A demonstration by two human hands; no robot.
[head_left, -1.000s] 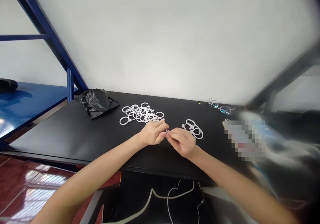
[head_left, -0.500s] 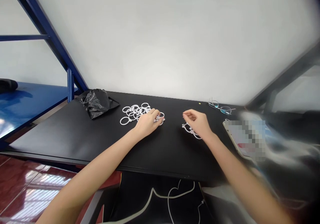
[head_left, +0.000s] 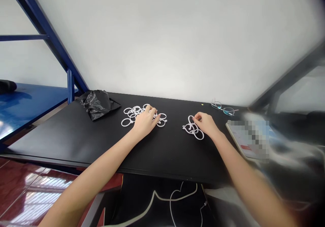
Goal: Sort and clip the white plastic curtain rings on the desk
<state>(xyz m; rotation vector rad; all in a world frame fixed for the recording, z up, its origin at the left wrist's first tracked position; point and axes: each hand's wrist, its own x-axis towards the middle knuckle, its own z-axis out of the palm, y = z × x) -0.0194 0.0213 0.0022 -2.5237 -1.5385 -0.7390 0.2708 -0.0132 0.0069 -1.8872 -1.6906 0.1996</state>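
Several white plastic rings with small knobs lie in a loose pile point(head_left: 127, 121) on the black table point(head_left: 162, 149). Over the right part of that pile is my left hand point(head_left: 144, 120), palm down, its fingers apart and resting among the rings; its palm hides some of them. Further right, a smaller cluster of the same rings point(head_left: 198, 134) lies on the table. My right hand point(head_left: 204, 122) is at the cluster's upper edge, thumb and forefinger pinched on one white ring point(head_left: 190, 119) that stands tilted against the others.
A crumpled black plastic bag point(head_left: 99, 105) lies at the back left. Eyeglasses point(head_left: 228, 111) rest near the wall at the right, with a blurred-out tablet-like device point(head_left: 238, 139) in front of them. White cables point(head_left: 172, 200) hang below the table's front edge.
My right hand has shifted slightly right and down and now pinches a ring at the small cluster. My left hand has moved left and slightly up over the pile, uncovering rings at its right end.
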